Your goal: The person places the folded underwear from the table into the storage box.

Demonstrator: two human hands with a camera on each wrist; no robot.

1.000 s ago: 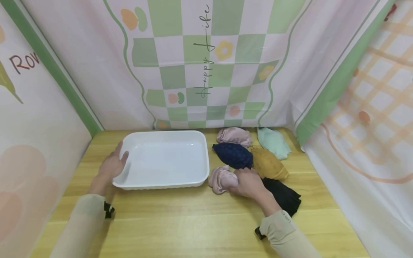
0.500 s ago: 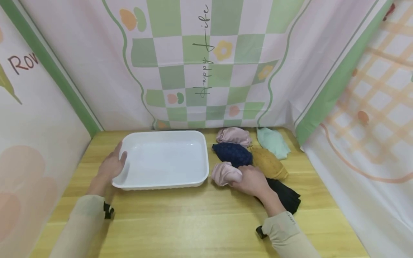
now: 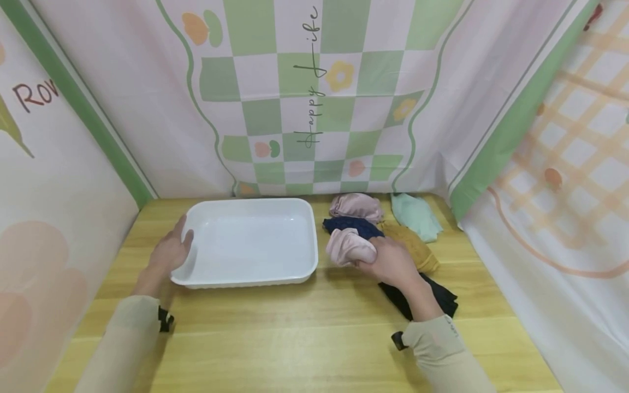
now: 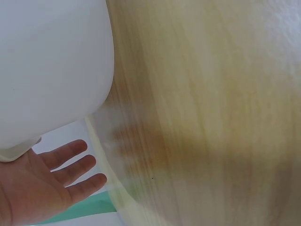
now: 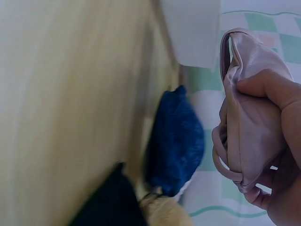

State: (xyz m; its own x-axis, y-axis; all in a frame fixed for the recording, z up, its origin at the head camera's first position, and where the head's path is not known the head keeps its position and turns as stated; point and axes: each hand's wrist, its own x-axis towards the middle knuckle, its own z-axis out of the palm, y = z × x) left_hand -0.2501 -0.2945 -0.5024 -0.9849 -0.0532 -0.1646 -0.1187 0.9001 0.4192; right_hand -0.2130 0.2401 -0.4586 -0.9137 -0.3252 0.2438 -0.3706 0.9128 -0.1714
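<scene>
My right hand [image 3: 390, 262] grips a folded pink satin bra [image 3: 350, 248] above the table; in the right wrist view the thumb presses its side and thin strap loops [image 5: 225, 162] hang out. Below and behind it lie a navy patterned folded garment [image 3: 357, 225], a mustard one [image 3: 411, 248] and a black one [image 3: 437, 295]. At the left end of a white rectangular tray [image 3: 253, 243] rests my left hand [image 3: 169, 251], thumb over the rim. Its other fingers [image 4: 77, 168] stay straight and spread outside the tray wall in the left wrist view.
Another pink satin garment [image 3: 356, 207] and a mint green one [image 3: 416, 216] lie at the back right of the wooden table [image 3: 275, 338]. Printed curtains [image 3: 334, 109] stand behind and on both sides. Each wrist bears a black strap.
My right hand has lifted the pink bra off the table and carried it slightly back and to the right, over the navy garment's edge. My left hand stays at the tray.
</scene>
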